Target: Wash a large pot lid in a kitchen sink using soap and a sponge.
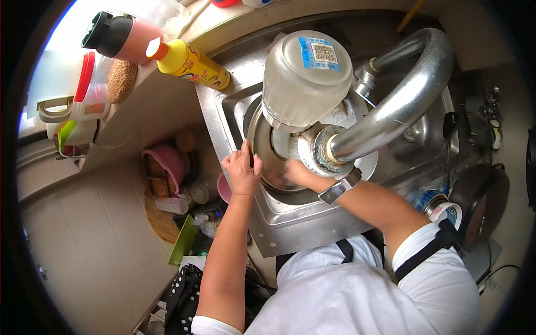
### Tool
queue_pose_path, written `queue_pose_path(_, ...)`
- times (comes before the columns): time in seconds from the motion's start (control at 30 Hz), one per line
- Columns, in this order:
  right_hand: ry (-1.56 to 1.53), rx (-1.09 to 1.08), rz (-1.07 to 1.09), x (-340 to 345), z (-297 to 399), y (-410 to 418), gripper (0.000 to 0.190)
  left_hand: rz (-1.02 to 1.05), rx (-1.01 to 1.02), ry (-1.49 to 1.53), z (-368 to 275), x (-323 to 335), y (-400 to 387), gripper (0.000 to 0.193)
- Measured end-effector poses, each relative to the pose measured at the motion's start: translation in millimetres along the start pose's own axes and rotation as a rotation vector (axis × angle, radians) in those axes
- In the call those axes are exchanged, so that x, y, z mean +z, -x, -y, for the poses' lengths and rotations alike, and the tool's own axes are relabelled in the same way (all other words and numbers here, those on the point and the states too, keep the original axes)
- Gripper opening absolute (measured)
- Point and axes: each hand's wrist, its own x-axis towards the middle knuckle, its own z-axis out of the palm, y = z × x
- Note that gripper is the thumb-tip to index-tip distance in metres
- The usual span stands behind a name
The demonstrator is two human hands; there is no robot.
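Observation:
A round metal pot [254, 130] sits in the left basin of the stainless steel sink [274, 234]. My left hand [244, 169] holds its near left rim, with fingers and thumb along the edge. My right hand [298, 172] reaches inside, its fingers blurred by motion. Whether it grips anything cannot be made out. A watch [340, 186] is on my right wrist. Above the pot, a faucet with a clear filter housing [305, 83] and a thick curved metal pipe [402, 92] hides part of the pot and basin.
A yellow bottle [194, 63] stands at the sink's back left corner. Jars and a pink container [140, 39] line the windowsill. Down to the left are a pink basin [167, 165] and a green board [182, 240]. A dark pan [481, 201] is at right.

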Motion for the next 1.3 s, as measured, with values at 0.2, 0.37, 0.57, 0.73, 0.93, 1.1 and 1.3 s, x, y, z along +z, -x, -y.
queue_pose_path(0.2,-0.301,0.065,-0.155,37,0,-23,0.010,-0.057,0.036,-0.011,-1,1,0,0.050)
queue_pose_path(0.37,-0.050,0.197,0.168,-30,-37,31,0.013,-0.003,-0.008,-0.020,-3,-6,2,0.050)
queue_pose_path(0.57,0.293,-0.280,-0.389,-14,23,-14,0.019,-0.026,0.024,-0.030,1,0,2,0.049)
queue_pose_path(0.73,-0.699,0.302,-0.398,19,20,-63,0.015,-0.057,0.034,-0.007,-1,1,0,0.049)
queue_pose_path(0.93,-0.089,0.152,0.190,-16,-19,20,0.015,-0.029,0.014,-0.020,1,-4,4,0.049)
queue_pose_path(1.1,0.454,0.388,0.606,-23,-118,23,0.018,-0.004,0.022,-0.012,-6,0,-1,0.050)
queue_pose_path(1.3,-0.051,0.160,0.267,-7,-48,29,0.024,-0.032,0.013,-0.009,1,-3,5,0.049)
